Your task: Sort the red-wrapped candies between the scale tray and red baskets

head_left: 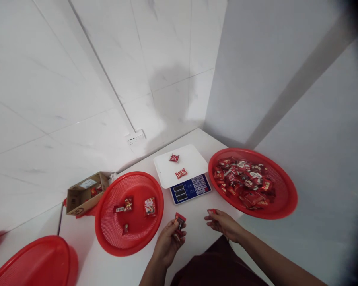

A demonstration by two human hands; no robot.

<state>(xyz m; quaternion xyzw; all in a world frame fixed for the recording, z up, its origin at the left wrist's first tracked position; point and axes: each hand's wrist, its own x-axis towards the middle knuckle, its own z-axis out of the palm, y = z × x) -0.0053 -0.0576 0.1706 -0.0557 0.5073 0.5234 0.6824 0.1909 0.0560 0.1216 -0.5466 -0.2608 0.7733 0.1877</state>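
Note:
My left hand (pixel 169 243) is closed around a few wrapped candies (pixel 180 218) in red and dark wrappers, just in front of the scale. Over the table's front edge, my right hand (pixel 225 225) pinches a small red wrapped candy (pixel 212 211), mostly covered by the fingers. Two wrapped candies, a red one (pixel 174 158) and a white-and-red one (pixel 181 173), lie apart on the white pan of the digital scale (pixel 191 190). To the right stands a red basket (pixel 288 198) heaped with wrapped candies. The left red basket (pixel 107 238) holds several scattered packets.
Behind the left basket, a cardboard box (pixel 77 198) with red packets inside rests against the wall. Another red basket (pixel 44 262) is at the lower left. A socket strip (pixel 135 138) is on the tiled wall, and a grey wall rises on the right.

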